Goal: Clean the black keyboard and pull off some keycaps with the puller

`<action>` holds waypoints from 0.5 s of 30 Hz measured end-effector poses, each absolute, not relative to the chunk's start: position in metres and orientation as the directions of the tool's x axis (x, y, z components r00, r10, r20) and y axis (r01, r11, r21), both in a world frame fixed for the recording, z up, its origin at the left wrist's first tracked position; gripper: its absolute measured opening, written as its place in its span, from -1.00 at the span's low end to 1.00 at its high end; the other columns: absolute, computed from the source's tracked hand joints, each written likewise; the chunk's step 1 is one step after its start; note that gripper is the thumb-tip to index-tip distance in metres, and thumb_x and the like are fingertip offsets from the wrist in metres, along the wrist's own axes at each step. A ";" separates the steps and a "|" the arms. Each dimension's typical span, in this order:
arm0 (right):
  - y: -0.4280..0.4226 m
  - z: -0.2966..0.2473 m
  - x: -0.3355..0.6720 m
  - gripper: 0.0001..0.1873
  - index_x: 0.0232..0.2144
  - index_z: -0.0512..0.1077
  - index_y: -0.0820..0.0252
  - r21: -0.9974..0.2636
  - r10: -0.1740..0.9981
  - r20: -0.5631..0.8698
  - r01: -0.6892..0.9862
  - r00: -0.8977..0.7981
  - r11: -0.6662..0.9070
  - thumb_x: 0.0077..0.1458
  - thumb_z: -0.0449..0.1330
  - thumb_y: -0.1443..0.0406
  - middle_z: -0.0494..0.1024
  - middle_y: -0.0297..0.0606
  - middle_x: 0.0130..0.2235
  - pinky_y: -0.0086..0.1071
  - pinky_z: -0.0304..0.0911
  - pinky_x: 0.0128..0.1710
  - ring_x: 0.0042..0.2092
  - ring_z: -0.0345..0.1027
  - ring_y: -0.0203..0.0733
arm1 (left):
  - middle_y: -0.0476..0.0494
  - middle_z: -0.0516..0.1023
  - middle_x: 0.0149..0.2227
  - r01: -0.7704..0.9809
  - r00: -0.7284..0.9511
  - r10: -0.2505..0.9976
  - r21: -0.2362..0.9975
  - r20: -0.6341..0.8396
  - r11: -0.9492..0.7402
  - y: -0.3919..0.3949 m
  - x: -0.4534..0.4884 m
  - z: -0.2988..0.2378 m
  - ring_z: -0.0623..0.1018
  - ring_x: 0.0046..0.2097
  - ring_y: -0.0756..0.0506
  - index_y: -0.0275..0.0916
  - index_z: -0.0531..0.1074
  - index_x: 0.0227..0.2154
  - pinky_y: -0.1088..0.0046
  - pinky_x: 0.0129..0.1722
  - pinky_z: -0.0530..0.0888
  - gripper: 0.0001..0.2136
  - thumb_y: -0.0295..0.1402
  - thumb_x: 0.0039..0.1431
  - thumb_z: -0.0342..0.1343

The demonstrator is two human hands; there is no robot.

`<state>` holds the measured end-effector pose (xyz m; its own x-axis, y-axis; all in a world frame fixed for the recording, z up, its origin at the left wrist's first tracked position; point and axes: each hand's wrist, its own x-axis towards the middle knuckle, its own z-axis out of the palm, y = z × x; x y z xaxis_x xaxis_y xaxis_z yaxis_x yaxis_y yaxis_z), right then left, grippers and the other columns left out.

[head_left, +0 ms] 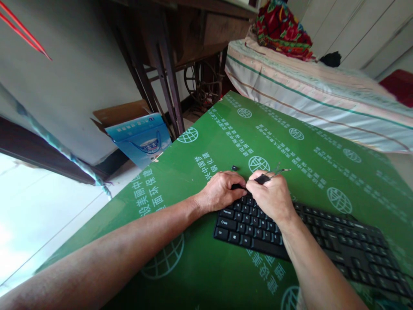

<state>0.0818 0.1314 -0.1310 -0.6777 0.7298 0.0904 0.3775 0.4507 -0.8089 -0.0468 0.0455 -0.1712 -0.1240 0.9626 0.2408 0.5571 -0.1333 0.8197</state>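
Observation:
A black keyboard (pixel 258 245) lies at an angle on the green tabletop. My left hand (pixel 222 189) is closed around its upper left corner, thumb and fingers pressed near the top keys. Right beside it, my right hand (pixel 272 196) grips what looks like a keycap puller (pixel 263 178) with a black handle. The tool's thin metal wires point up and away from the keys. Both hands nearly touch, and the fingertips hide the keys under them. A single loose black keycap (pixel 234 168) rests on the table just beyond my left hand.
The green table (pixel 180 172) bears printed white writing and globe marks. Past its left edge stand a blue gift bag (pixel 142 137) and a cardboard box (pixel 121 113). A wooden stand (pixel 167 73) is behind, and a bed (pixel 290 82) with a striped sheet lies beyond the far edge.

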 end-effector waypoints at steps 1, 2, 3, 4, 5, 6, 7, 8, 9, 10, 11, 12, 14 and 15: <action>0.131 -0.131 0.082 -0.85 -0.71 0.32 0.17 -0.812 0.728 0.082 0.377 -0.681 0.445 -0.17 0.09 0.34 0.17 -0.48 -0.72 -0.48 -0.05 -0.66 -0.63 0.04 -0.37 | -0.12 0.56 -0.31 0.558 -0.122 0.964 0.819 0.236 -0.130 0.046 -0.047 -0.171 0.52 -0.22 -0.07 -0.29 0.50 -0.35 0.36 -0.15 0.45 -0.91 -0.43 0.09 0.13; 0.131 -0.131 0.082 -0.85 -0.70 0.32 0.17 -0.818 0.726 0.072 0.376 -0.684 0.436 -0.16 0.08 0.34 0.17 -0.48 -0.72 -0.47 -0.06 -0.66 -0.64 0.03 -0.37 | -0.12 0.56 -0.31 0.558 -0.120 0.965 0.820 0.232 -0.128 0.046 -0.047 -0.171 0.52 -0.22 -0.07 -0.30 0.50 -0.34 0.36 -0.15 0.45 -0.90 -0.43 0.09 0.13; 0.132 -0.130 0.082 -0.85 -0.70 0.32 0.17 -0.824 0.724 0.062 0.375 -0.687 0.425 -0.16 0.08 0.34 0.17 -0.49 -0.72 -0.47 -0.06 -0.66 -0.64 0.03 -0.37 | -0.13 0.56 -0.31 0.557 -0.118 0.966 0.821 0.229 -0.126 0.046 -0.047 -0.170 0.52 -0.22 -0.07 -0.30 0.50 -0.34 0.35 -0.15 0.45 -0.90 -0.43 0.08 0.13; 0.132 -0.129 0.082 -0.85 -0.69 0.33 0.17 -0.829 0.724 0.054 0.374 -0.688 0.417 -0.15 0.08 0.35 0.17 -0.49 -0.72 -0.47 -0.06 -0.66 -0.64 0.03 -0.38 | -0.14 0.56 -0.31 0.555 -0.119 0.967 0.822 0.227 -0.125 0.045 -0.047 -0.170 0.52 -0.22 -0.08 -0.31 0.50 -0.34 0.35 -0.15 0.45 -0.90 -0.43 0.08 0.13; 0.132 -0.129 0.082 -0.85 -0.68 0.34 0.18 -0.832 0.722 0.048 0.372 -0.690 0.410 -0.15 0.08 0.35 0.17 -0.49 -0.72 -0.47 -0.06 -0.66 -0.64 0.04 -0.37 | -0.14 0.56 -0.31 0.554 -0.120 0.967 0.823 0.226 -0.124 0.045 -0.046 -0.169 0.52 -0.21 -0.08 -0.31 0.51 -0.34 0.35 -0.15 0.45 -0.90 -0.44 0.08 0.14; 0.133 -0.128 0.082 -0.86 -0.67 0.35 0.18 -0.836 0.719 0.042 0.369 -0.694 0.406 -0.14 0.08 0.35 0.18 -0.49 -0.71 -0.47 -0.04 -0.65 -0.63 0.05 -0.37 | -0.14 0.56 -0.31 0.554 -0.122 0.967 0.824 0.226 -0.123 0.045 -0.046 -0.169 0.52 -0.21 -0.08 -0.31 0.51 -0.34 0.35 -0.15 0.45 -0.90 -0.44 0.07 0.14; 0.133 -0.127 0.083 -0.86 -0.66 0.36 0.19 -0.840 0.710 0.037 0.363 -0.703 0.404 -0.13 0.08 0.35 0.21 -0.48 -0.70 -0.48 -0.02 -0.64 -0.62 0.08 -0.37 | -0.13 0.56 -0.31 0.553 -0.123 0.966 0.824 0.226 -0.122 0.045 -0.046 -0.168 0.52 -0.21 -0.08 -0.31 0.51 -0.35 0.35 -0.15 0.45 -0.91 -0.45 0.07 0.14; 0.135 -0.127 0.083 -0.85 -0.65 0.38 0.20 -0.844 0.697 0.033 0.354 -0.716 0.404 -0.11 0.08 0.35 0.23 -0.47 -0.69 -0.48 0.00 -0.62 -0.61 0.10 -0.36 | -0.13 0.56 -0.32 0.553 -0.124 0.966 0.824 0.226 -0.122 0.045 -0.046 -0.168 0.52 -0.22 -0.07 -0.31 0.51 -0.35 0.35 -0.15 0.45 -0.91 -0.46 0.06 0.14; 0.136 -0.127 0.083 -0.85 -0.63 0.40 0.20 -0.849 0.682 0.030 0.341 -0.731 0.404 -0.09 0.09 0.35 0.25 -0.47 -0.68 -0.48 0.02 -0.60 -0.60 0.12 -0.36 | -0.12 0.56 -0.32 0.553 -0.125 0.966 0.825 0.226 -0.121 0.045 -0.046 -0.168 0.52 -0.22 -0.07 -0.30 0.51 -0.36 0.36 -0.15 0.44 -0.91 -0.46 0.06 0.15; 0.138 -0.128 0.084 -0.84 -0.61 0.41 0.21 -0.854 0.663 0.027 0.327 -0.748 0.404 -0.06 0.09 0.33 0.26 -0.46 -0.67 -0.47 0.03 -0.59 -0.59 0.13 -0.36 | -0.11 0.56 -0.33 0.551 -0.126 0.966 0.826 0.225 -0.121 0.045 -0.046 -0.168 0.52 -0.23 -0.07 -0.30 0.51 -0.36 0.37 -0.16 0.44 -0.92 -0.46 0.06 0.15; 0.141 -0.128 0.085 -0.83 -0.59 0.42 0.21 -0.860 0.641 0.020 0.314 -0.767 0.403 -0.04 0.10 0.31 0.27 -0.46 -0.67 -0.47 0.03 -0.58 -0.59 0.13 -0.36 | -0.11 0.55 -0.33 0.548 -0.126 0.967 0.828 0.223 -0.120 0.045 -0.046 -0.167 0.52 -0.23 -0.07 -0.30 0.51 -0.36 0.38 -0.16 0.44 -0.92 -0.47 0.05 0.14; 0.143 -0.129 0.086 -0.82 -0.56 0.43 0.21 -0.864 0.615 0.010 0.303 -0.788 0.402 -0.01 0.10 0.29 0.27 -0.46 -0.67 -0.47 0.03 -0.58 -0.59 0.13 -0.36 | -0.11 0.55 -0.34 0.544 -0.127 0.968 0.831 0.218 -0.116 0.045 -0.046 -0.167 0.52 -0.23 -0.07 -0.30 0.51 -0.36 0.38 -0.17 0.44 -0.91 -0.47 0.06 0.14; 0.148 -0.130 0.088 -0.80 -0.53 0.44 0.21 -0.868 0.561 -0.006 0.283 -0.828 0.409 0.03 0.11 0.25 0.28 -0.46 -0.66 -0.47 0.03 -0.57 -0.59 0.13 -0.36 | -0.11 0.55 -0.34 0.535 -0.129 0.970 0.838 0.205 -0.106 0.045 -0.047 -0.167 0.51 -0.24 -0.07 -0.31 0.51 -0.35 0.39 -0.19 0.44 -0.90 -0.46 0.05 0.14; 0.150 -0.131 0.089 -0.79 -0.53 0.44 0.21 -0.863 0.534 -0.008 0.275 -0.846 0.423 0.05 0.10 0.24 0.29 -0.46 -0.65 -0.47 0.04 -0.56 -0.58 0.15 -0.36 | -0.12 0.55 -0.34 0.528 -0.130 0.972 0.843 0.198 -0.101 0.045 -0.047 -0.167 0.51 -0.24 -0.07 -0.31 0.51 -0.34 0.39 -0.19 0.44 -0.90 -0.45 0.05 0.14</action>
